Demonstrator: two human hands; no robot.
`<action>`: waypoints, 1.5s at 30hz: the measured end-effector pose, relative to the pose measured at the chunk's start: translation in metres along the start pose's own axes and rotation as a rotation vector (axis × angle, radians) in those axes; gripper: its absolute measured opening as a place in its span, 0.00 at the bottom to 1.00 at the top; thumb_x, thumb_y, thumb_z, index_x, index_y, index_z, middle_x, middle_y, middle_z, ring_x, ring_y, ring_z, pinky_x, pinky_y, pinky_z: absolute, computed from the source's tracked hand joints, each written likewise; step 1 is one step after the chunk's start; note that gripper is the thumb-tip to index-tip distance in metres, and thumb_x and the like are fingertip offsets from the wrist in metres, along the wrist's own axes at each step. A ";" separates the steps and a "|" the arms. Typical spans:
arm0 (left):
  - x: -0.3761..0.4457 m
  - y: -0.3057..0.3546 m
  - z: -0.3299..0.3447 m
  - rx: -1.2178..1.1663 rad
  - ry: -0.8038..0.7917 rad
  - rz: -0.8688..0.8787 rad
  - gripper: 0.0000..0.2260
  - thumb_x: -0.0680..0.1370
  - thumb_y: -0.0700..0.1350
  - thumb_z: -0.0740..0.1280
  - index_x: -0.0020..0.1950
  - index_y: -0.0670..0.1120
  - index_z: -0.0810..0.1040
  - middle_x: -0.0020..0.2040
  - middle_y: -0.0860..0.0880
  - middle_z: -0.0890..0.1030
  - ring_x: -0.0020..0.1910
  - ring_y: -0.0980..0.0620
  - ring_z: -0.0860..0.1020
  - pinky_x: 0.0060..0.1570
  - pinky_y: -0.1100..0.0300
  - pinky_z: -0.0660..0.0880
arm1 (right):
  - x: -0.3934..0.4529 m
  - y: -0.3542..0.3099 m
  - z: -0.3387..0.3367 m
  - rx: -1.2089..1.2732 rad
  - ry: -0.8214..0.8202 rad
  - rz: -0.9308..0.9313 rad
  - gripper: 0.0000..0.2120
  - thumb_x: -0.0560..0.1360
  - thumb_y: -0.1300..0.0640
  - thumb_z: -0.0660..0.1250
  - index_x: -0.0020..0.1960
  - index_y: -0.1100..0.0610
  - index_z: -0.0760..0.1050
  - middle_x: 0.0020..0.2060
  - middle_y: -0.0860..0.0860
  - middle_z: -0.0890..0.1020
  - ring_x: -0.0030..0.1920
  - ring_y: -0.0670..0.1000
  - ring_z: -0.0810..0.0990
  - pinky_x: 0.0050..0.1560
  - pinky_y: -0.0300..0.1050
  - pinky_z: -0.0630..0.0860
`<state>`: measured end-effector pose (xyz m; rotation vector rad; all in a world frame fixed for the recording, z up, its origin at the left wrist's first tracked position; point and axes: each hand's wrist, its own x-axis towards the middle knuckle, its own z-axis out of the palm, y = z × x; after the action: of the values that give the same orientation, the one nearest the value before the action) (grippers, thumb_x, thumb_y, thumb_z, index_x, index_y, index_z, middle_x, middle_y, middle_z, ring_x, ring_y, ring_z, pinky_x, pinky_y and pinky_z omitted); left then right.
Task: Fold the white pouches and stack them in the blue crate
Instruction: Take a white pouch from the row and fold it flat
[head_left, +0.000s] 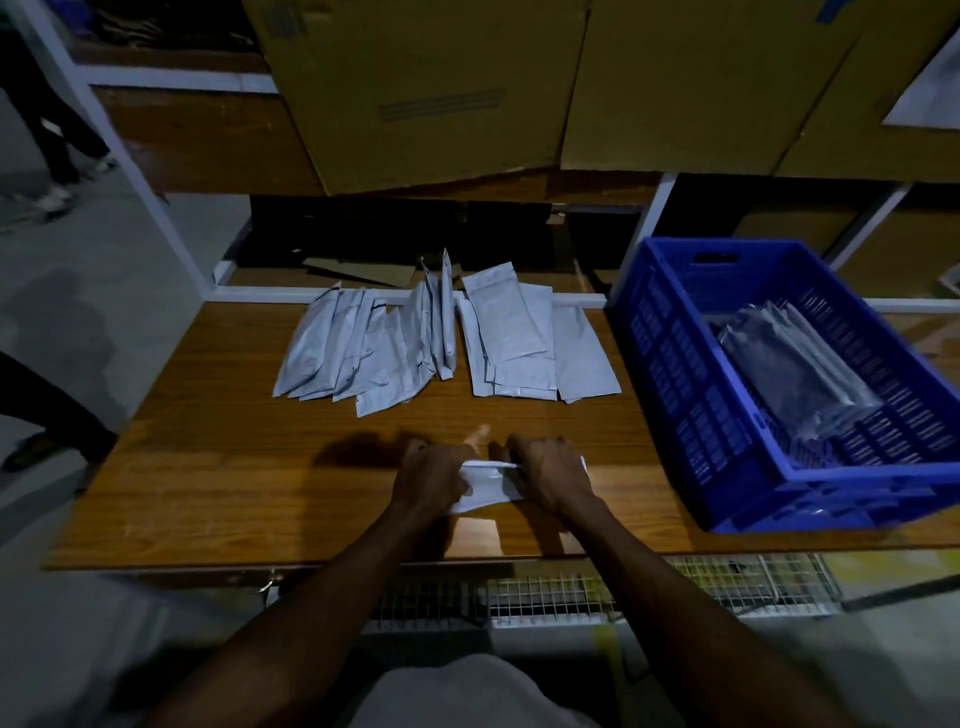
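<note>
Both hands grasp one pouch (485, 486) low over the table (208, 467): the left hand (428, 480) at its left end, the right hand (550, 480) at its right end. Its long axis runs left-right. The crate (670, 374) stands to the right, nearer the right hand.

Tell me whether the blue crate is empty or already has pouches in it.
Not empty. The blue crate already holds a stack of pouches lying flat on its floor, toward the far right side.
</note>
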<state>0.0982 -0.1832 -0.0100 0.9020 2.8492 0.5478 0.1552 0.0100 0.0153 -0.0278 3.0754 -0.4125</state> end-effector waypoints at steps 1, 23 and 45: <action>0.000 0.000 -0.001 0.026 0.031 0.023 0.06 0.74 0.45 0.70 0.48 0.55 0.79 0.43 0.55 0.83 0.47 0.53 0.80 0.56 0.53 0.66 | 0.001 -0.001 -0.002 -0.010 -0.030 0.002 0.14 0.74 0.52 0.72 0.57 0.47 0.73 0.45 0.48 0.83 0.48 0.53 0.80 0.63 0.57 0.71; 0.009 0.017 -0.013 0.288 0.273 0.290 0.19 0.76 0.36 0.63 0.66 0.40 0.79 0.62 0.41 0.82 0.60 0.41 0.81 0.58 0.47 0.78 | -0.028 -0.012 0.005 -0.195 0.211 0.034 0.37 0.72 0.57 0.74 0.77 0.58 0.64 0.73 0.58 0.70 0.71 0.63 0.70 0.72 0.59 0.64; 0.186 0.274 -0.082 0.232 0.384 0.708 0.26 0.65 0.35 0.75 0.63 0.45 0.82 0.55 0.42 0.85 0.55 0.42 0.82 0.65 0.44 0.72 | -0.095 0.174 -0.205 -0.229 0.524 0.377 0.24 0.70 0.61 0.69 0.66 0.56 0.76 0.53 0.57 0.84 0.48 0.62 0.82 0.37 0.52 0.74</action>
<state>0.0763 0.1066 0.1685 2.0802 2.8861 0.4864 0.2397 0.2343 0.1707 0.7548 3.4897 -0.0458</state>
